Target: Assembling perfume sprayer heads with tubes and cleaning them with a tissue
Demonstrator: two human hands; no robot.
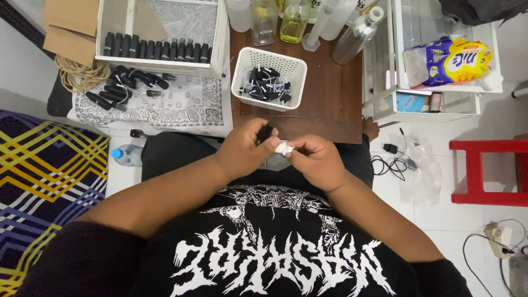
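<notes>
The left hand (245, 148) is curled nearly closed, its fingertips pinching a small black part (265, 133) just above the lap. The right hand (316, 159) is likewise curled, thumb and forefinger nipped on a small white piece (284, 147). The two hands meet at the fingertips, so the black part and the white piece sit touching or nearly so; which, I cannot tell.

Just beyond the hands lies a dark wooden board (330, 99). On it, a white basket (269, 78) holds a heap of black and white sprayer tops. Farther off stand several clear bottles (294, 19) at the board's far edge.

To the left, a patterned cloth (181, 104) carries loose black tubes (129, 82), and a white tray (162, 36) behind it holds a row of the same tubes standing upright. A coil of twine (82, 74) lies left of the cloth. At right stand a white rack (434, 60) and a red stool (487, 173).
</notes>
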